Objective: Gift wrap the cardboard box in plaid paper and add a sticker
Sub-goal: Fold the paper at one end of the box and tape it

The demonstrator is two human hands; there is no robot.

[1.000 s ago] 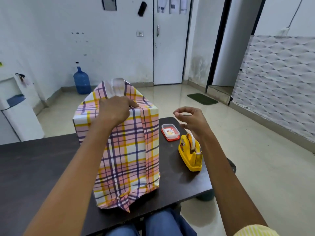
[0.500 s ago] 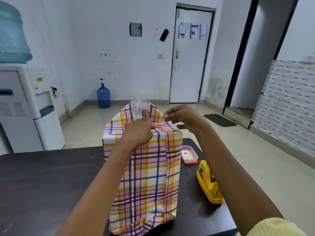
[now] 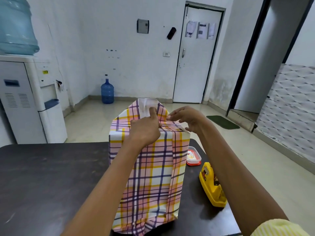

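on the dark table (image 3: 51, 176), left hand (image 3: 146, 130) presses the plaid paper (image 3: 153, 176) down, right hand (image 3: 189, 119) pinches its top edge.

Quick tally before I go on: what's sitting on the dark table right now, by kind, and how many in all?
Box wrapped in plaid paper: 1
Yellow tape dispenser: 1
Small red-rimmed container: 1
Total: 3 on the table

Plaid paper (image 3: 153, 167) smooth, slightly glossy; tape dispenser (image 3: 212, 186) glossy yellow plastic; table (image 3: 51, 176) dark matt.
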